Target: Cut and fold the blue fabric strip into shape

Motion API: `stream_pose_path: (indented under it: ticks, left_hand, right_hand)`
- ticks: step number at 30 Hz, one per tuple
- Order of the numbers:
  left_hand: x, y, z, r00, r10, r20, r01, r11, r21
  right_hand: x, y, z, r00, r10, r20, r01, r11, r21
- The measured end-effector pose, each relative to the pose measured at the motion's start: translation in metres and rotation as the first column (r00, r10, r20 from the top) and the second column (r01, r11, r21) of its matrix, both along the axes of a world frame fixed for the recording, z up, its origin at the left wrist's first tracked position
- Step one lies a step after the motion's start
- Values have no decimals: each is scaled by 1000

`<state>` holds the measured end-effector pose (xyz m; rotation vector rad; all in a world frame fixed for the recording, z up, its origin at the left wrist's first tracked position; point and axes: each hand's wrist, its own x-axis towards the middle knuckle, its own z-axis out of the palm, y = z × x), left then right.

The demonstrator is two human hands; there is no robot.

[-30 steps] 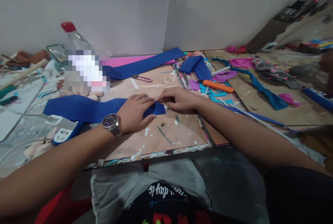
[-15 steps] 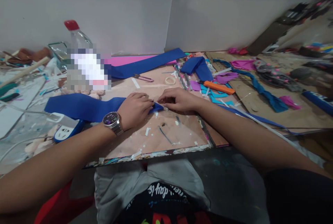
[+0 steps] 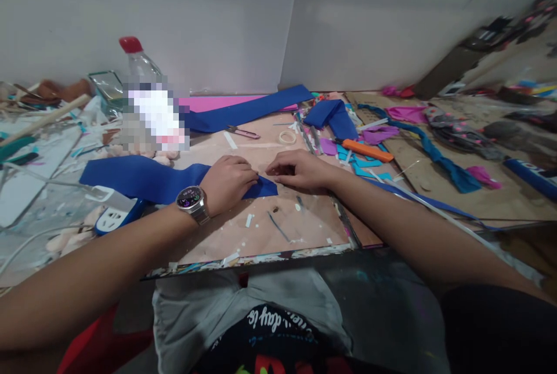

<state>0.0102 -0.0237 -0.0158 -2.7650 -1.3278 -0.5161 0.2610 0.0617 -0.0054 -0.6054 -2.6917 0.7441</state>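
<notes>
A blue fabric strip (image 3: 143,180) lies across the middle of the worktop, its free end a small pointed flap. My left hand (image 3: 230,180), a watch on its wrist, presses down on the strip with curled fingers, gripping it near that end. Part of the strip is covered by the palm. My right hand (image 3: 300,168) hovers just beyond the flap, fingers half bent, a small gap between thumb and forefinger. Nothing shows between them.
Behind my hands lie small thread snips (image 3: 242,132), a tape ring (image 3: 286,137) and another blue strip (image 3: 256,107). An orange cutter (image 3: 368,150) rests among scraps at right. At left are a red-capped bottle (image 3: 141,64) and a power socket (image 3: 115,217).
The tip of the blue strip has come free of my right fingers and lies flatter and wider. My left hand stays on the strip. The view has shifted slightly.
</notes>
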Motion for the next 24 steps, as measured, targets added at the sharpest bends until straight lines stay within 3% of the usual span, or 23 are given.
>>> stream_pose_path:
  ticks: [5,10,12,15,17,18,24]
  left_hand:
    - [-3,1,-1,997,-19,71,14,998,67]
    - [-6,1,3,986,-27,163,5,990,138]
    - [-7,1,5,983,-21,182,-7,988,153]
    - [-9,1,8,982,-26,185,-7,985,174]
    - [-10,2,9,983,-41,180,6,983,186]
    - [-10,2,9,982,-47,183,11,982,190]
    - [-7,1,9,966,-64,250,18,983,183]
  right_hand:
    - [-3,1,-2,998,-44,-47,42,998,-54]
    - [-6,0,-10,962,-241,-127,191,929,-316]
    - [-10,-2,-9,935,-318,-157,210,854,-477]
    - [-18,-10,1,899,-420,-127,210,666,-716]
    - [-23,-16,9,900,-428,-82,197,568,-799]
    - [-26,-18,13,904,-423,-66,199,550,-811]
    - [-38,-20,15,879,-464,-107,220,595,-774]
